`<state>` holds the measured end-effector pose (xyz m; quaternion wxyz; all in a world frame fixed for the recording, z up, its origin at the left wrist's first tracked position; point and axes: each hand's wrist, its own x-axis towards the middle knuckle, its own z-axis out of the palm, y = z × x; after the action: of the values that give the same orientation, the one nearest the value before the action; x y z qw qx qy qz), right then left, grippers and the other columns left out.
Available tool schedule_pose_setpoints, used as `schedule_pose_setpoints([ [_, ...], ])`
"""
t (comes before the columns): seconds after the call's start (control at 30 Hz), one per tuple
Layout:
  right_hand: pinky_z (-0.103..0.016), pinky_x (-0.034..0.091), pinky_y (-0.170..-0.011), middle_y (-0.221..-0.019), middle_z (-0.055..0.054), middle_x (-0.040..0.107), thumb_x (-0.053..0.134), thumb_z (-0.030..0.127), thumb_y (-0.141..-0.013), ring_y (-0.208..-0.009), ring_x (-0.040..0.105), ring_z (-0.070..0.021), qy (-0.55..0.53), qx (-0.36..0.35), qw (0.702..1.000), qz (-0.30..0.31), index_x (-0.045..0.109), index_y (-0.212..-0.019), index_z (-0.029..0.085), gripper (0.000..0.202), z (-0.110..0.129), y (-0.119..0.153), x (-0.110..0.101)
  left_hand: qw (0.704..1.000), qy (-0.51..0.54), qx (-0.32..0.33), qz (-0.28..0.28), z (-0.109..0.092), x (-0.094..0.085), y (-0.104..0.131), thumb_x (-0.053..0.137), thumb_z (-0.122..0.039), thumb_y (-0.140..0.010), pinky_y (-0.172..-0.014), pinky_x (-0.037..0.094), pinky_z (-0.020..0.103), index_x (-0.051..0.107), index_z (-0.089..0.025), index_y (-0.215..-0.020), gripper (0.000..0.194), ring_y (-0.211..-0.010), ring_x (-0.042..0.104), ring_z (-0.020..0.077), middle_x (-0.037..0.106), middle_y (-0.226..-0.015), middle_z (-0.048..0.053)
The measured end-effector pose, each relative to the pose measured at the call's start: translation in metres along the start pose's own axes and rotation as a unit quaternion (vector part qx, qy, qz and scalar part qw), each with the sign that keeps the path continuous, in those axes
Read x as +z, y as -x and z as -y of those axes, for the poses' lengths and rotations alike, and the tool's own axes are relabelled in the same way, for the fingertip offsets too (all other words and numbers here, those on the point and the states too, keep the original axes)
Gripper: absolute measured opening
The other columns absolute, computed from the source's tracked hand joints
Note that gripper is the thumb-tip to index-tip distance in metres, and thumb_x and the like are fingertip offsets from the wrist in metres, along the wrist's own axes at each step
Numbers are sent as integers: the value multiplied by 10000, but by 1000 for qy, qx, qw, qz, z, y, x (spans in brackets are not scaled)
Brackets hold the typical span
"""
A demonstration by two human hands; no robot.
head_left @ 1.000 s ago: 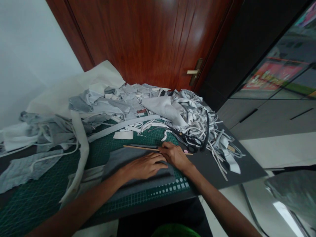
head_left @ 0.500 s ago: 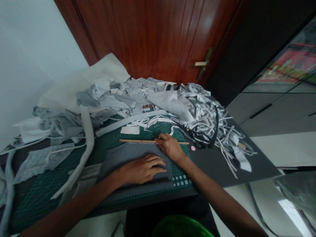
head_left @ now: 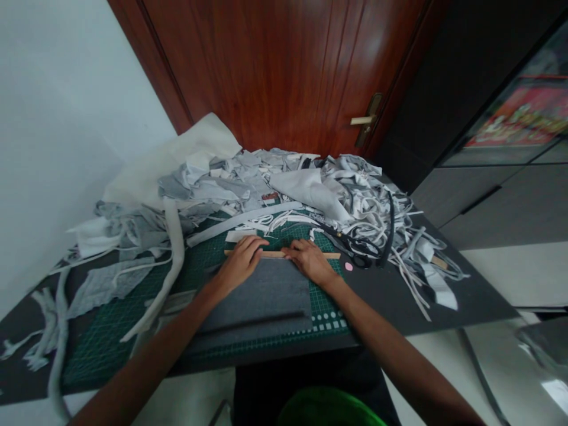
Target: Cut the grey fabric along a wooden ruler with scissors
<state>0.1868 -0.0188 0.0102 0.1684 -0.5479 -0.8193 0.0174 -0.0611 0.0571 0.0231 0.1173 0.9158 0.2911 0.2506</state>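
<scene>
A narrow wooden ruler (head_left: 274, 254) lies crosswise along the far edge of a dark grey cloth (head_left: 266, 296). Near its left end, my left hand (head_left: 242, 257) is closed on it, fingers bent over the wood. My right hand (head_left: 308, 260) grips it right of the middle, with thumb and fingertips pressed together at the wood. The cloth rests on a green cutting mat (head_left: 326, 305) and has a dark crease or fold across its near part. Under the left forearm, the cloth's left side is partly hidden.
Grey and white fabric scraps (head_left: 248, 177) are heaped along the back. Black-handled scissors (head_left: 355, 248) lie right of the ruler, near a small pink piece (head_left: 348, 267). A long pale strip (head_left: 171, 272) hangs down the left. A wooden door (head_left: 275, 71) stands behind the table.
My left hand has moved up from the middle of the cloth to the left part of the wooden ruler. My right hand stays on the ruler. The view has shifted slightly.
</scene>
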Motion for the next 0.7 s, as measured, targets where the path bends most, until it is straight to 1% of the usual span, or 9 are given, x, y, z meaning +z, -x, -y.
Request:
schedule_pose_setpoints([
  [0.1, -359, 458, -917, -1097, -79, 689, 579, 277, -1097, -1042, 591, -240, 6, 8, 1000, -1, 736, -1344, 274, 293, 2, -1, -2, 995, 4, 36, 95, -1, 5, -9, 406, -251, -1102, -1024, 518, 417, 693, -210, -1184, 302, -1073, 621, 242, 686, -1103, 79],
  [0.17, -362, 458, -915, -1109, -81, 687, 555, 279, -1107, -1046, 587, -243, 10, 13, 1000, -4, 740, -1330, 270, 290, 3, -1, -2, 991, 12, 55, 124, -2, 9, -16, 404, -249, -1106, -979, 525, 388, 714, -213, -1143, 314, -1029, 624, 232, 679, -1059, 75],
  [0.3, -367, 463, -921, -1097, -89, 673, 533, 275, -1112, -1044, 580, -246, 9, 34, 999, -2, 754, -1283, 255, 280, 8, -5, 0, 989, 45, 52, 128, 3, 19, -30, 428, -339, -1112, -915, 543, 333, 731, -216, -1024, 339, -961, 638, 206, 650, -994, 52],
  [0.37, -389, 464, -951, -1108, -103, 668, 538, 262, -1104, -1066, 574, -263, 6, 46, 999, -6, 754, -1271, 233, 275, 10, -6, -2, 990, 43, 52, 122, 7, 22, -34, 432, -362, -1109, -911, 548, 325, 736, -220, -1034, 344, -957, 644, 203, 650, -986, 48],
  [0.43, -415, 463, -989, -1169, -121, 660, 555, 246, -1089, -1103, 567, -279, -4, 53, 998, -30, 722, -1328, 212, 294, 8, 0, -9, 992, 32, 60, 107, 11, 24, -35, 423, -332, -1105, -922, 550, 324, 742, -228, -1084, 336, -973, 648, 204, 664, -1003, 55],
  [0.53, -431, 477, -1005, -1256, -141, 638, 532, 207, -1073, -1141, 569, -290, -35, 78, 988, -125, 642, -1436, 201, 380, -8, 29, -28, 994, 20, 67, 89, 12, 25, -32, 432, -305, -1101, -927, 549, 325, 742, -237, -1108, 317, -999, 654, 210, 686, -1039, 62],
  [0.6, -435, 496, -1011, -1203, -144, 648, 469, 148, -1055, -1125, 593, -287, -60, 107, 976, -181, 696, -1316, 183, 348, -31, 59, -43, 993, 19, 67, 91, 10, 25, -30, 444, -306, -1102, -915, 546, 319, 737, -238, -1084, 301, -1008, 658, 212, 692, -1046, 62],
  [0.63, -432, 509, -1005, -1164, -143, 656, 443, 122, -1041, -1103, 612, -282, -73, 121, 970, -198, 717, -1238, 177, 343, -46, 76, -48, 993, 18, 66, 93, 9, 25, -30, 446, -305, -1103, -912, 543, 316, 734, -238, -1075, 297, -1013, 658, 212, 692, -1048, 61],
  [0.7, -444, 529, -998, -1121, -143, 666, 423, 112, -1018, -1070, 640, -284, -73, 154, 962, -214, 716, -1198, 169, 349, -78, 106, -55, 994, 13, 61, 92, 8, 26, -29, 448, -304, -1103, -896, 539, 311, 728, -236, -1056, 292, -1008, 656, 212, 687, -1034, 57],
])
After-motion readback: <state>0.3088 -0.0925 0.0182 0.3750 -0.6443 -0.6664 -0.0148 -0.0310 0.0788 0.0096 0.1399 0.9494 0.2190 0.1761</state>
